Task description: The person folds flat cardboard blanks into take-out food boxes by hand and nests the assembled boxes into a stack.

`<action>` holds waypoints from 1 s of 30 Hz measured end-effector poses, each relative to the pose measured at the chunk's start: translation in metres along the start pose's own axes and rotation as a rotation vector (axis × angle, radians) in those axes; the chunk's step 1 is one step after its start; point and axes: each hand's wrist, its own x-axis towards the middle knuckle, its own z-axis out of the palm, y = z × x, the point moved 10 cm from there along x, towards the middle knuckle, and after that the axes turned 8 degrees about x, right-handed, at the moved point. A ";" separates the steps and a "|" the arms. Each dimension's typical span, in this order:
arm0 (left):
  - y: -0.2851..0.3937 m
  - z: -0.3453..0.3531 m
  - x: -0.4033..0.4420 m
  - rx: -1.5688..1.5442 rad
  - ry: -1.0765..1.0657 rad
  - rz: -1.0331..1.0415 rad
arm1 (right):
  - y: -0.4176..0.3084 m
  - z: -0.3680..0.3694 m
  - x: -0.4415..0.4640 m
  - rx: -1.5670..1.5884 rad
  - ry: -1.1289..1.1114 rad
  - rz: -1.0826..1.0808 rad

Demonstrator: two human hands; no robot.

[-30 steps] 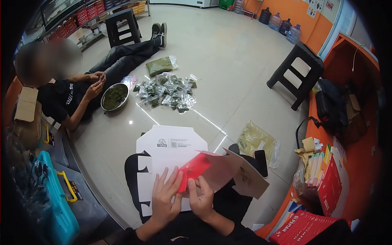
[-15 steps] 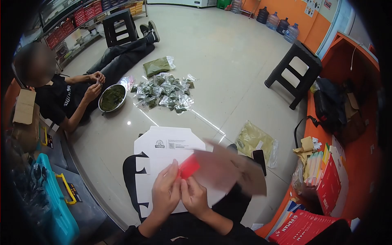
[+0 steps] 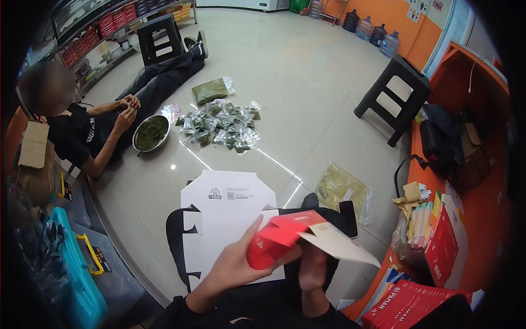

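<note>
Your left hand [image 3: 236, 264] wraps the near-left end of the red carton [image 3: 273, 242], thumb along its upper side and fingers under it. The carton is held above your lap [image 3: 177, 236], partly folded, its pale flap [image 3: 339, 244] jutting out to the right. Your right hand [image 3: 313, 270] is blurred, just below that flap; I cannot tell whether it pinches, touches or hangs free.

Expect the carton to be light and springy, stiff along its creases, softer across its panels, and perhaps a little slippery. It probably dents or tears if you squeeze hard, so take hold at the folded corners rather than mid-panel. Mind the flap's loose edge, which points out past the phone [image 3: 348, 216]. The white carton blank [image 3: 227, 226] lies flat beneath, and the notches along its left side could snag. Your best room for moving is upward and forward, short of the heaped sachets [image 3: 222, 125] on the floor [image 3: 307, 82].
</note>
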 end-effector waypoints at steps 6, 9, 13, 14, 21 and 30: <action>0.047 -0.004 0.003 0.346 0.215 0.169 | -0.056 -0.012 0.011 0.192 0.057 -0.055; 0.058 -0.006 0.003 0.406 0.317 0.216 | -0.055 -0.018 0.011 0.107 0.034 -0.017; 0.063 0.000 0.004 0.487 0.377 0.238 | -0.053 -0.022 0.011 -0.070 0.099 -0.023; 0.067 0.003 0.005 0.488 0.375 0.255 | -0.049 -0.024 0.011 -0.140 0.126 0.010; 0.070 0.022 0.015 0.459 0.317 0.223 | -0.054 -0.053 0.013 -0.350 0.168 -0.119; 0.081 0.044 0.024 0.444 0.258 0.263 | -0.020 -0.064 0.002 -0.022 0.198 0.077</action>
